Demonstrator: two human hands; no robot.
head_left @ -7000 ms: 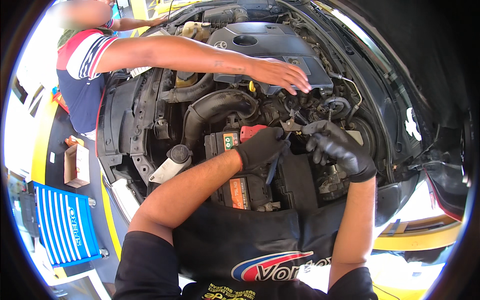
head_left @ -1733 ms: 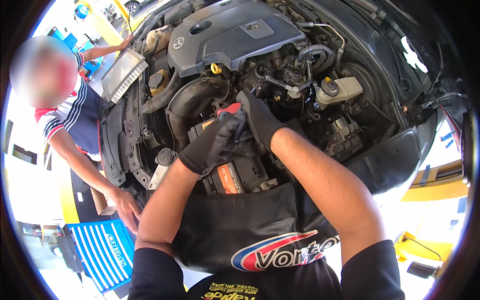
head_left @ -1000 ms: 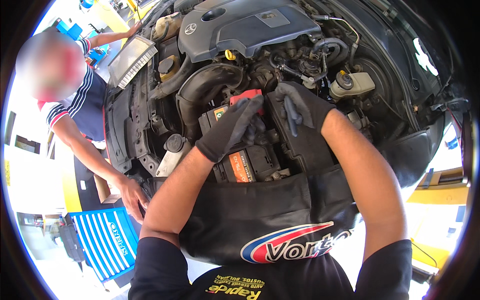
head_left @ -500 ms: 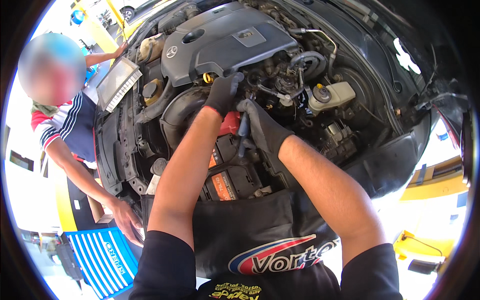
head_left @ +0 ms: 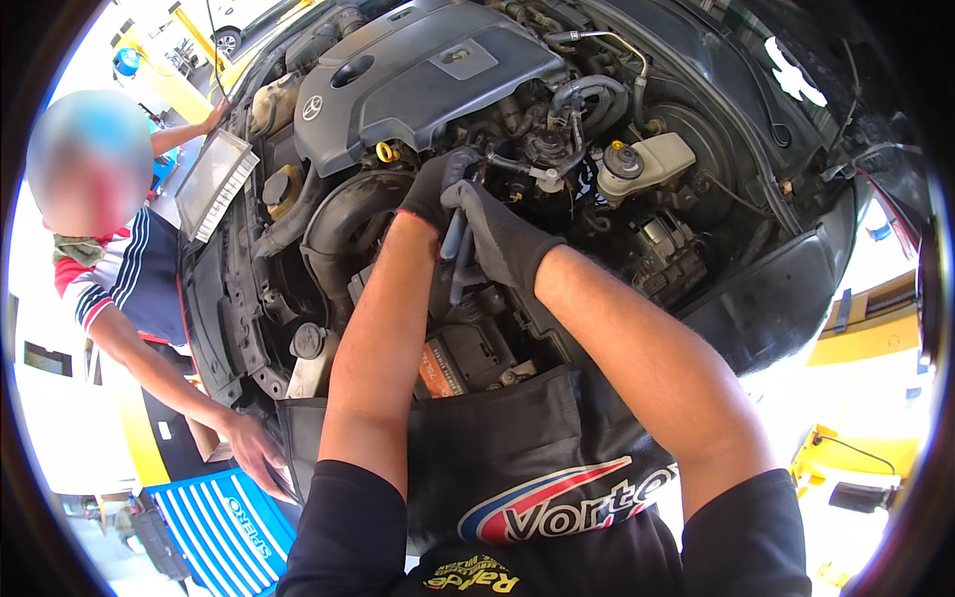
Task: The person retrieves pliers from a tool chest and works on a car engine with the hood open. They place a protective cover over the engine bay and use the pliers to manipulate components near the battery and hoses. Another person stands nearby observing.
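Note:
Both my hands wear dark grey gloves and meet deep in a car's engine bay, just in front of the black engine cover. My right hand is closed around pliers with blue-grey handles pointing down toward me; their jaws are hidden. My left hand sits against it, fingers bent inward among hoses and fittings. What those fingers grip is hidden. Left of that hand curves a thick black intake hose. A battery with an orange label lies below the pliers, partly behind my left forearm.
A co-worker stands at the left, one hand on the car's front edge. A pleated air filter rests there. Right of my hands is a fluid reservoir. A black fender cover drapes the near edge; a blue tool cabinet stands lower left.
My left hand has drawn in closer against my right hand, its fingers bending inward. The pliers' handles have tilted slightly. The whole view has shifted, and a red part is now hidden.

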